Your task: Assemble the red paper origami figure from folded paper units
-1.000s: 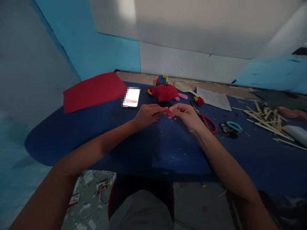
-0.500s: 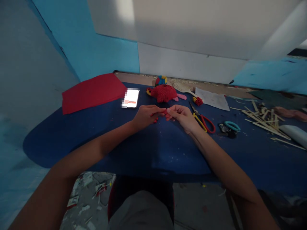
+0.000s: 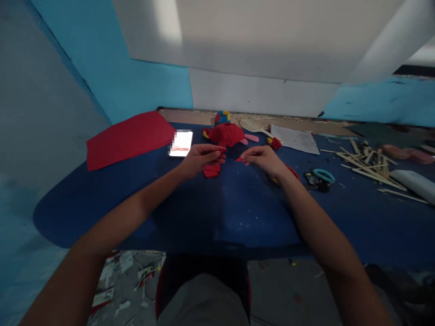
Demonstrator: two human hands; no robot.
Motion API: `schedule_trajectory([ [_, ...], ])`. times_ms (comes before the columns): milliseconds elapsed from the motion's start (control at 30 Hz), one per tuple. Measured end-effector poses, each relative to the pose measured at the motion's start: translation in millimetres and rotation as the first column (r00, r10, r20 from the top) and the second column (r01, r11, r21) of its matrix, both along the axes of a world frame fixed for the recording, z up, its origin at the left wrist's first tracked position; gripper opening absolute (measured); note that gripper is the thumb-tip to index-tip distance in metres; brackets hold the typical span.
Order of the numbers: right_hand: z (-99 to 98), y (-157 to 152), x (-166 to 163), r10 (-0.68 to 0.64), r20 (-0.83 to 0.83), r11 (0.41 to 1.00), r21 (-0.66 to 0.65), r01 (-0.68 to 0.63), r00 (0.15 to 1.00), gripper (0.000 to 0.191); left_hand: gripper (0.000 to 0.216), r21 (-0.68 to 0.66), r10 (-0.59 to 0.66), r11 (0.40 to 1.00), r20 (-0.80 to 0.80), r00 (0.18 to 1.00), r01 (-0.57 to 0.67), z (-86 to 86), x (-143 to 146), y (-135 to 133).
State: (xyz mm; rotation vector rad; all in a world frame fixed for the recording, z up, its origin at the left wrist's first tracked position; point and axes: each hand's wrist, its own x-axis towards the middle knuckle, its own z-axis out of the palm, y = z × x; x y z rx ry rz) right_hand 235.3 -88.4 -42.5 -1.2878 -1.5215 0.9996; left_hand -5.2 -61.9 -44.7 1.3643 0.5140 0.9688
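While both forearms stretch out over the dark blue table covering [image 3: 217, 208], the left hand [image 3: 200, 159] curls its fingers down onto a small stack of folded red paper pieces [image 3: 211, 170] lying on the covering under its fingertips, and the right hand [image 3: 263, 158], a little apart from it, pinches a tiny red paper piece [image 3: 239, 159] between thumb and forefinger. Just behind the hands sit a red modular-paper figure [image 3: 224, 134] and a lit smartphone [image 3: 181, 144], with a large red paper sheet [image 3: 127, 138] to the left and pale wooden sticks [image 3: 370, 165] far to the right.
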Motion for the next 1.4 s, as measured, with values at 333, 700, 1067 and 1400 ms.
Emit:
schedule_trajectory([
  [333,1.8,-11,-16,0.043,0.23,0.982,0.168,-0.084,0.972,0.015,0.036,-0.202,-0.293,0.932,0.07,0.954,0.301,-11.2,3,-3],
  [700,2.3,-24,-41,0.383,-0.077,0.895,0.278,-0.349,0.92,0.019,0.041,-0.327,-0.395,0.861,0.053,0.917,0.389,-10.1,-3,-1],
  [1067,4.0,-28,-49,0.235,0.195,0.754,0.582,-0.305,0.952,0.014,0.044,-0.341,-0.511,0.782,0.128,0.85,0.522,-7.6,-3,-5],
  [1400,0.5,-28,-49,0.106,0.256,0.756,0.607,-0.245,0.961,0.009,0.046,-0.304,-0.439,0.846,0.069,0.896,0.438,-12.0,0,-4],
])
